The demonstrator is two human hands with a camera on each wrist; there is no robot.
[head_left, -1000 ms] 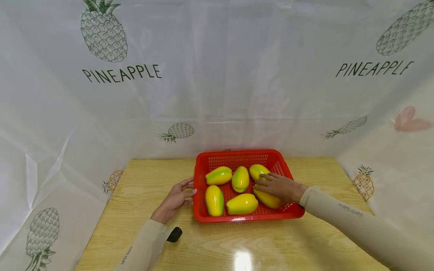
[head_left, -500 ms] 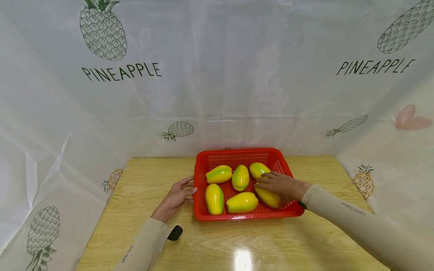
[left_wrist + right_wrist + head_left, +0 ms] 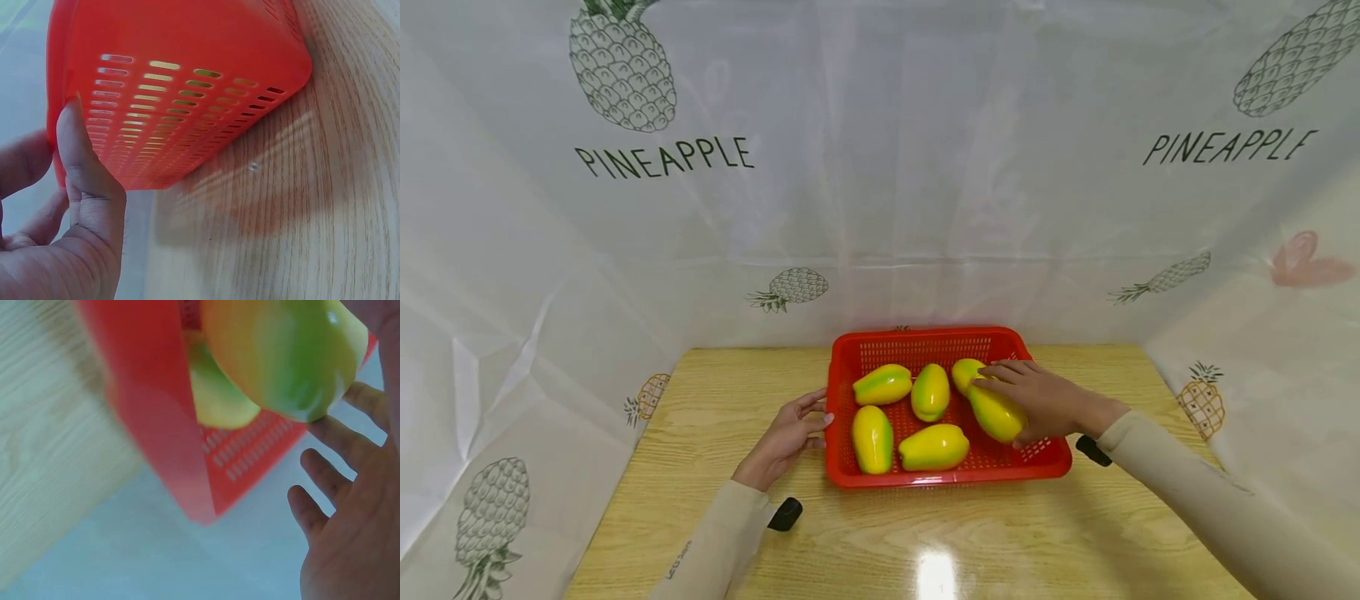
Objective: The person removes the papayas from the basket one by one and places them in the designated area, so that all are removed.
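Observation:
My right hand (image 3: pixel 1048 402) grips a glossy yellow-green papaya (image 3: pixel 997 415) in the right part of the red basket (image 3: pixel 951 479). In the right wrist view, this papaya (image 3: pixel 281 356) is raised above another papaya (image 3: pixel 219 394) that lies in the basket; the thumb and fingertips are against it, while two other fingers stand clear. My left hand (image 3: pixel 786 437) holds the basket's left rim, and in the left wrist view its thumb (image 3: pixel 84 150) lies against the outer wall under the rim. Behind the gripped fruit, a papaya (image 3: pixel 966 375) is partly hidden by the right hand.
Several more papayas lie apart in the basket, among them one at the back left (image 3: pixel 882 385) and one at the front (image 3: pixel 934 447). The basket stands on a wooden table (image 3: pixel 865 550), against a white pineapple-print sheet (image 3: pixel 925 167) that also hangs at both sides.
My right hand has risen and shifted slightly right, lifting the front-right papaya, which now shows more plainly and overlaps the one behind. The left hand and the basket stay in place.

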